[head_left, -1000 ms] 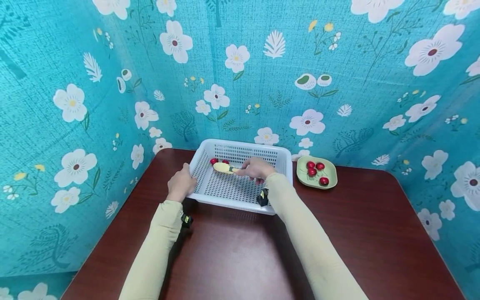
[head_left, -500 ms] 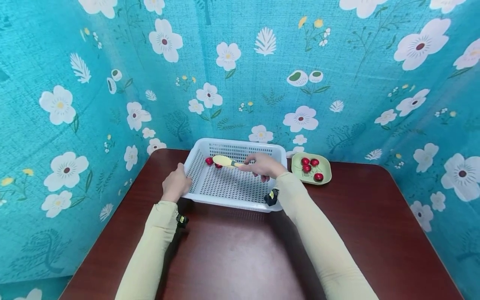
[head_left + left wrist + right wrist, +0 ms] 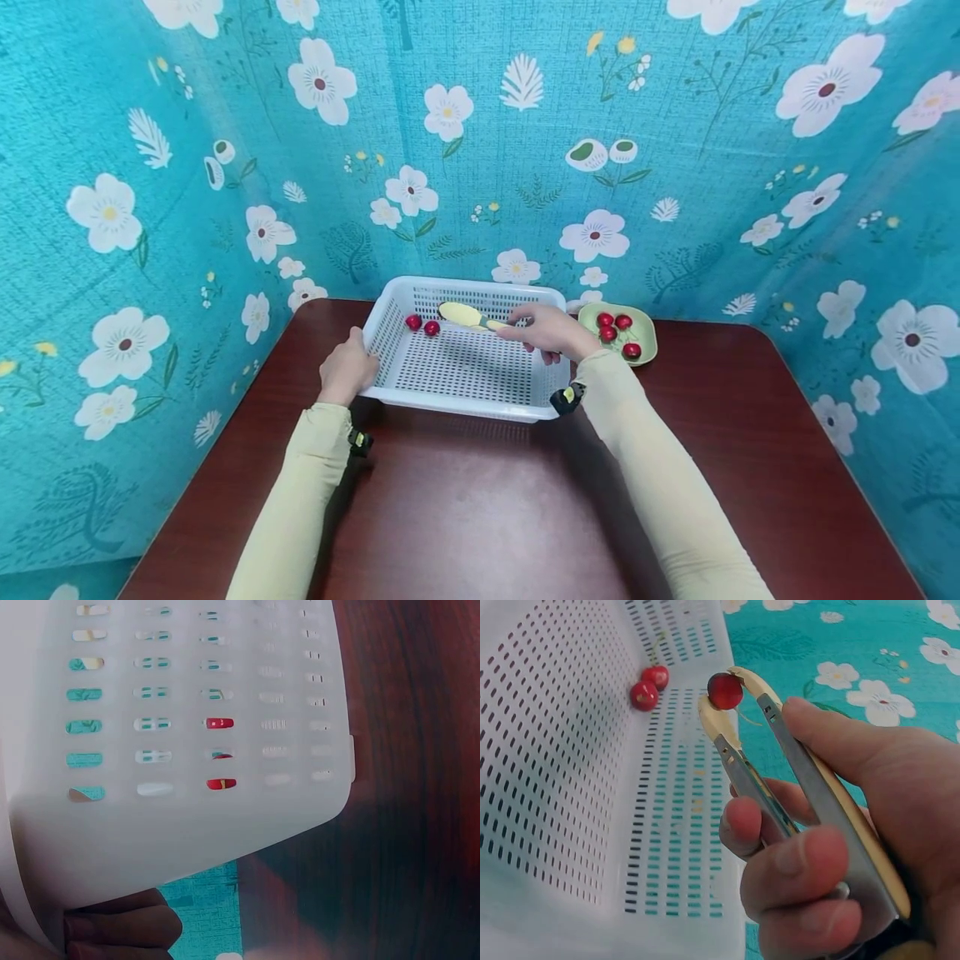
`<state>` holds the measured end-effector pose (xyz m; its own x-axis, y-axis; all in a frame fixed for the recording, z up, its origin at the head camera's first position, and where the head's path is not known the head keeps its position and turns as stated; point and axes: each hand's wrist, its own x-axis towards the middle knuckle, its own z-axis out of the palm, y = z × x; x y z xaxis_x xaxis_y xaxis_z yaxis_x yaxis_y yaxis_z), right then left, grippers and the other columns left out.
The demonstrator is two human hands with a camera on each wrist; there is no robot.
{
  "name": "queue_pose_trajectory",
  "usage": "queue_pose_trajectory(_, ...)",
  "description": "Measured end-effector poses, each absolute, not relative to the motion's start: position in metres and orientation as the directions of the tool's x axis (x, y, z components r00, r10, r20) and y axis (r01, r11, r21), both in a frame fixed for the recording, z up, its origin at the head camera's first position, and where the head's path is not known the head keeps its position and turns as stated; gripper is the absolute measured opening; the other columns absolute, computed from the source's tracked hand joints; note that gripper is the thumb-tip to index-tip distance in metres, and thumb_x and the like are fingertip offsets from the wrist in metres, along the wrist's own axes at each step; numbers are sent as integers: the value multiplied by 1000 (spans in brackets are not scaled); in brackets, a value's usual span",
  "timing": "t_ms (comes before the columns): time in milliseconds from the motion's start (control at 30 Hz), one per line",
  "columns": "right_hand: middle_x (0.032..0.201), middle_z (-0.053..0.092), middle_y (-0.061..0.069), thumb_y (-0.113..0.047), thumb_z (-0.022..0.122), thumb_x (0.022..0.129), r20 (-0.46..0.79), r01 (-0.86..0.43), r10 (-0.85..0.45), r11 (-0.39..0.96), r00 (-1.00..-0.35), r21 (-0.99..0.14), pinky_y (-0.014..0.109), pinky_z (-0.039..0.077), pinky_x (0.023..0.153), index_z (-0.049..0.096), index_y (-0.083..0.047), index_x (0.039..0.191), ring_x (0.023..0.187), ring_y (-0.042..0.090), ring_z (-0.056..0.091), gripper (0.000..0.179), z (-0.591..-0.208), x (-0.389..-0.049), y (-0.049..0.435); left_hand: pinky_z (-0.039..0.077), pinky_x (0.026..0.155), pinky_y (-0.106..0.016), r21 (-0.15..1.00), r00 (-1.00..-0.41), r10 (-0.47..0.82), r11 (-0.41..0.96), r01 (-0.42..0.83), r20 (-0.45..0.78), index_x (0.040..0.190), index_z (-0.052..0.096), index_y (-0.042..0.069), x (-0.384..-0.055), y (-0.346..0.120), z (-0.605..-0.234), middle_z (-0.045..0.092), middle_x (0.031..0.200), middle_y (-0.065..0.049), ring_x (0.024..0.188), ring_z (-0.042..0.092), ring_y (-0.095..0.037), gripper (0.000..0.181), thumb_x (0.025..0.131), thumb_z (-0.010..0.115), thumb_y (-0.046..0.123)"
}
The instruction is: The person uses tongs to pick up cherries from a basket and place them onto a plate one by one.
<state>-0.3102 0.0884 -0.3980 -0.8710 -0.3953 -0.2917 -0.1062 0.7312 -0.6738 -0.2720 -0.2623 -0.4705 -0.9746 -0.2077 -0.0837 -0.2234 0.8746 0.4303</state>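
Note:
My right hand (image 3: 551, 329) grips a pair of tongs (image 3: 810, 795) with pale yellow tips and metal arms. Pinched between the tips is a red cherry (image 3: 725, 691), held over the basket; in the head view the tongs' upper tip (image 3: 460, 313) hides it. The white perforated basket (image 3: 450, 406) stands near the back of the table. Two cherries lie inside it at the left, a left one (image 3: 413, 322) and a right one (image 3: 432, 328). My left hand (image 3: 348, 368) grips the basket's left rim, fingers (image 3: 127, 928) curled under its edge in the left wrist view.
Just right of the basket sits a light green dish (image 3: 643, 353) with several red cherries (image 3: 607, 332). Blue flowered cloth (image 3: 480, 183) hangs behind and beside the dark brown table (image 3: 480, 500).
The right hand and tongs have moved right and rise away from the two cherries in the basket, which now show fully. The left hand keeps its grip. The head view has shifted slightly.

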Motion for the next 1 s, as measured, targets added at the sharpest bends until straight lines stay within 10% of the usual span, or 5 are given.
queue_pose_trajectory(1000, 83, 62, 15, -55, 69, 94, -236, 13, -294, 600, -926, -800, 33, 47, 44, 59, -17, 139, 45, 21, 53, 60, -414, -281, 166, 53, 78, -56, 438, -975, -210, 872, -219, -69, 136, 41, -2, -266, -258, -468, 66, 108, -26, 88, 68, -39, 47, 98, 58, 20)
